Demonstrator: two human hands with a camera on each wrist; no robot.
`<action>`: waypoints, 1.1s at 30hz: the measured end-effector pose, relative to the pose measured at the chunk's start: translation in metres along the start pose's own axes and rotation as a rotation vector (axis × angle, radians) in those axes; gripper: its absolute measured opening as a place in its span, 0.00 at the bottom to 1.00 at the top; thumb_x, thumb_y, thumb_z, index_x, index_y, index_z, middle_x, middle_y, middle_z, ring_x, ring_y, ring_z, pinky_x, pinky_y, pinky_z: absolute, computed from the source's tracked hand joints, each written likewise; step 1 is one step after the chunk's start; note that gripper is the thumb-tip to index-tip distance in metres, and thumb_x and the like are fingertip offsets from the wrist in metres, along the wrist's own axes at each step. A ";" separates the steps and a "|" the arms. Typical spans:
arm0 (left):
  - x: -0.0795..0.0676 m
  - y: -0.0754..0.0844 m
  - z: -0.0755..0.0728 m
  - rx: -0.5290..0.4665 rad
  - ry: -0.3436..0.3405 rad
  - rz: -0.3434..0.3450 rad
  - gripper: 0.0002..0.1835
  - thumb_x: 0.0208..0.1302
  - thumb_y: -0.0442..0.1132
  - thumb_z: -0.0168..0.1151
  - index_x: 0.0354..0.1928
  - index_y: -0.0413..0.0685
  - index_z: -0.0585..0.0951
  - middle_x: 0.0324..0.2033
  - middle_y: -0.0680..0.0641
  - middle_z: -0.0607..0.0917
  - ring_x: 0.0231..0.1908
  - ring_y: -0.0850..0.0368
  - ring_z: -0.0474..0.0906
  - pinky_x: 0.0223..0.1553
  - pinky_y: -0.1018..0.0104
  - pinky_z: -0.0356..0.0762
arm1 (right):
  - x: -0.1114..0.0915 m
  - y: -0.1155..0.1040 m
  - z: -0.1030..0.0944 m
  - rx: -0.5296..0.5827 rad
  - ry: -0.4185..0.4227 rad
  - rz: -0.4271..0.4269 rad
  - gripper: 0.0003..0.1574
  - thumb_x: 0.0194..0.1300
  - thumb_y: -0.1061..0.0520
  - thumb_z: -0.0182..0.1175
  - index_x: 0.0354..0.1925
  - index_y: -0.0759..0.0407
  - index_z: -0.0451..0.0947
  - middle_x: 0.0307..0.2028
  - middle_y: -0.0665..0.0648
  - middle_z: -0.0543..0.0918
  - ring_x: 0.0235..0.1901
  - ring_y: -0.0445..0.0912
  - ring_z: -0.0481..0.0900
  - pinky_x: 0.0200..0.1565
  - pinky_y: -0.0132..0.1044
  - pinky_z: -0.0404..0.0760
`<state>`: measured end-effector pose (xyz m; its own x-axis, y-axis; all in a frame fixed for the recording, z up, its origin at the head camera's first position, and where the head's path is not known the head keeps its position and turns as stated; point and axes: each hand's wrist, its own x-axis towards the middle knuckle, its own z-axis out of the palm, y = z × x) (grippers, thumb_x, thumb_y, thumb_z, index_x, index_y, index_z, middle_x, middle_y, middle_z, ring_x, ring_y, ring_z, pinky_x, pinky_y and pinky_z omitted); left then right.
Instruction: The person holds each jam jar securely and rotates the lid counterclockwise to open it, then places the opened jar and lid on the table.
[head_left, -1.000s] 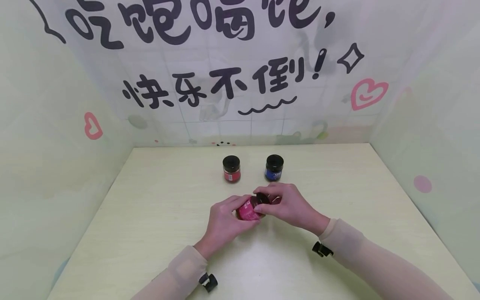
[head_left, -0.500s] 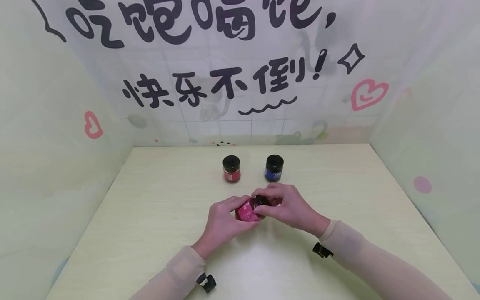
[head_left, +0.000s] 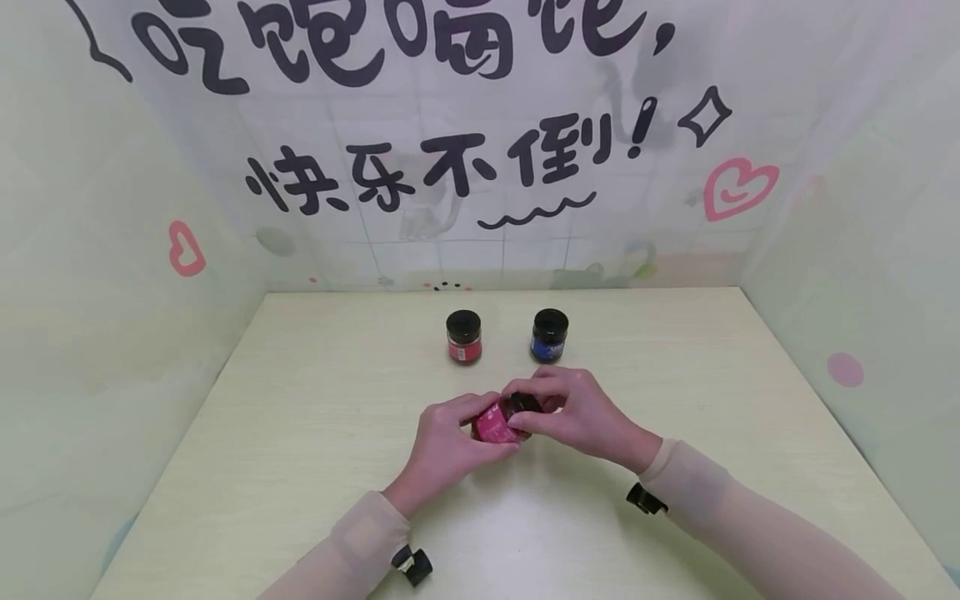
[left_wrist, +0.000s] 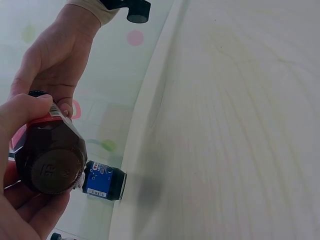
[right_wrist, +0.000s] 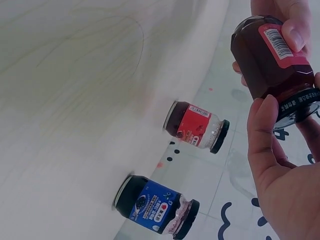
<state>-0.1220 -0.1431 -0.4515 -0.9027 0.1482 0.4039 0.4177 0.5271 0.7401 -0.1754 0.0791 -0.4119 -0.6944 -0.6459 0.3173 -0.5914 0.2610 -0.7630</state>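
A dark glass jar [head_left: 495,423] with a pink label and black lid [head_left: 522,405] is held tilted above the table, lid towards the right. My left hand [head_left: 441,442] grips its body, thumb on the near side. Fingers and thumb of my right hand [head_left: 581,412] hold the lid end. In the left wrist view the jar's base [left_wrist: 52,170] faces the camera. The right wrist view shows a barcode on the jar's label [right_wrist: 282,47] and white print along the lid's rim [right_wrist: 297,102]. Part of the lid is hidden by the right fingers.
Behind the hands, a red-labelled jar [head_left: 464,348] and a blue-labelled jar [head_left: 548,346] stand upright, apart, with black lids. The pale wood table [head_left: 315,375] ends at a printed back wall [head_left: 457,225]. Side walls stand left and right.
The held jar's lid end has dipped slightly, and the right fingers have shifted a little over the lid. Both hands otherwise stay in place; the two standing jars have not moved.
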 end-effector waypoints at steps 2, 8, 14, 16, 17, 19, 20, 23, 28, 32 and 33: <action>0.000 0.000 0.000 -0.012 -0.009 -0.015 0.34 0.41 0.48 0.86 0.56 0.53 0.86 0.42 0.60 0.88 0.39 0.66 0.81 0.38 0.69 0.82 | 0.000 0.001 0.000 0.011 -0.007 -0.005 0.20 0.61 0.48 0.74 0.52 0.41 0.85 0.34 0.44 0.81 0.28 0.45 0.79 0.29 0.38 0.81; -0.001 0.002 -0.001 -0.037 -0.019 -0.041 0.34 0.42 0.48 0.85 0.56 0.54 0.86 0.41 0.61 0.87 0.39 0.66 0.81 0.38 0.69 0.83 | 0.002 0.002 0.000 -0.011 -0.017 -0.008 0.19 0.61 0.45 0.73 0.52 0.41 0.85 0.33 0.43 0.81 0.27 0.44 0.78 0.29 0.37 0.81; -0.004 0.004 0.002 -0.007 0.000 -0.057 0.33 0.44 0.48 0.84 0.57 0.55 0.85 0.42 0.62 0.85 0.41 0.65 0.80 0.39 0.69 0.82 | 0.003 0.002 -0.001 -0.045 -0.009 -0.012 0.22 0.59 0.41 0.73 0.52 0.40 0.85 0.36 0.41 0.82 0.32 0.41 0.81 0.34 0.35 0.84; -0.004 0.005 0.003 -0.001 0.015 -0.069 0.32 0.45 0.47 0.84 0.56 0.58 0.84 0.42 0.62 0.85 0.41 0.66 0.80 0.40 0.68 0.82 | 0.004 0.004 -0.001 -0.035 -0.008 -0.016 0.24 0.60 0.42 0.73 0.54 0.43 0.85 0.39 0.41 0.83 0.33 0.41 0.83 0.36 0.36 0.85; -0.005 0.005 0.003 0.007 0.025 -0.067 0.32 0.45 0.47 0.84 0.56 0.59 0.84 0.42 0.62 0.85 0.42 0.66 0.80 0.41 0.68 0.82 | 0.004 0.004 0.000 -0.026 -0.007 -0.018 0.24 0.60 0.44 0.73 0.55 0.44 0.85 0.41 0.42 0.84 0.34 0.42 0.83 0.37 0.36 0.85; -0.005 0.006 0.003 0.018 0.042 -0.067 0.31 0.45 0.47 0.84 0.55 0.60 0.85 0.42 0.62 0.85 0.43 0.66 0.80 0.42 0.67 0.82 | 0.005 0.005 0.000 -0.009 -0.015 -0.014 0.26 0.61 0.45 0.73 0.56 0.47 0.84 0.45 0.42 0.85 0.35 0.42 0.84 0.38 0.37 0.85; -0.005 0.006 0.003 0.025 0.050 -0.060 0.31 0.45 0.47 0.84 0.55 0.61 0.85 0.42 0.62 0.85 0.43 0.67 0.80 0.42 0.66 0.82 | 0.005 0.005 0.000 -0.001 -0.021 -0.004 0.26 0.62 0.46 0.72 0.57 0.47 0.83 0.46 0.42 0.85 0.36 0.43 0.85 0.39 0.37 0.85; -0.005 0.007 0.003 0.038 0.069 -0.038 0.31 0.45 0.46 0.84 0.54 0.59 0.85 0.43 0.60 0.85 0.44 0.66 0.81 0.44 0.65 0.82 | 0.006 0.003 -0.002 0.018 -0.038 0.043 0.26 0.65 0.46 0.70 0.61 0.45 0.81 0.50 0.43 0.85 0.40 0.43 0.85 0.42 0.38 0.85; -0.007 0.006 0.004 0.071 0.104 -0.009 0.31 0.44 0.46 0.85 0.53 0.56 0.85 0.43 0.58 0.86 0.45 0.64 0.82 0.45 0.64 0.82 | 0.005 -0.004 -0.003 0.018 -0.030 0.164 0.25 0.68 0.41 0.65 0.61 0.43 0.80 0.50 0.45 0.85 0.42 0.43 0.86 0.44 0.37 0.84; -0.008 0.004 0.004 0.107 0.124 0.035 0.31 0.43 0.45 0.85 0.53 0.54 0.84 0.44 0.56 0.86 0.45 0.64 0.82 0.45 0.64 0.83 | 0.006 -0.010 -0.004 0.007 -0.028 0.253 0.23 0.67 0.39 0.66 0.57 0.44 0.82 0.43 0.47 0.87 0.36 0.44 0.86 0.39 0.39 0.84; -0.009 0.004 0.004 0.117 0.122 0.046 0.31 0.44 0.45 0.85 0.54 0.54 0.84 0.44 0.56 0.86 0.45 0.64 0.82 0.45 0.64 0.83 | 0.007 -0.011 -0.004 0.003 -0.030 0.270 0.23 0.66 0.39 0.66 0.56 0.44 0.83 0.41 0.48 0.87 0.35 0.45 0.85 0.38 0.40 0.84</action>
<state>-0.1128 -0.1388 -0.4546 -0.8605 0.0755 0.5039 0.4373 0.6169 0.6543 -0.1753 0.0750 -0.3992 -0.8142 -0.5742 0.0854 -0.3854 0.4246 -0.8193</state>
